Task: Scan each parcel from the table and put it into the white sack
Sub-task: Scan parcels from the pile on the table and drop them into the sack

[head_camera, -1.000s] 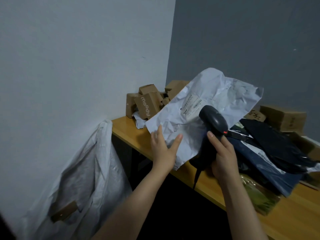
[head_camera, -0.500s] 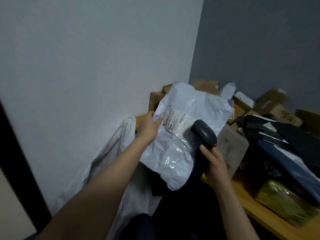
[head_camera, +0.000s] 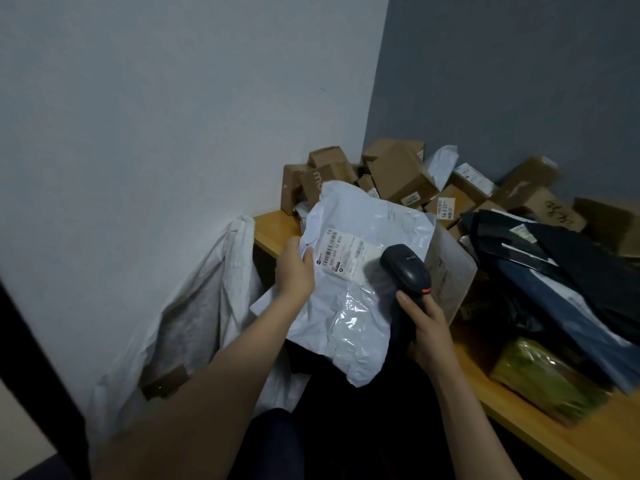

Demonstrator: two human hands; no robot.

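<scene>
Left grip pinches the white parcel at its upper left edge, fingers curled over it right beside the label. Right grip is wrapped round the handle of the scanner, and its head is aimed at that label from the right, close in. You've got the parcel up in the air in front of you, off the tabletop, its long axis running from the far top edge down toward you. The white sack leans on the wall just left of and below the parcel, so your left grip is the nearer one and the drop looks to go leftward and down. Further back, cardboard boxes are heaped in the corner, with dark mailers to their right.
</scene>
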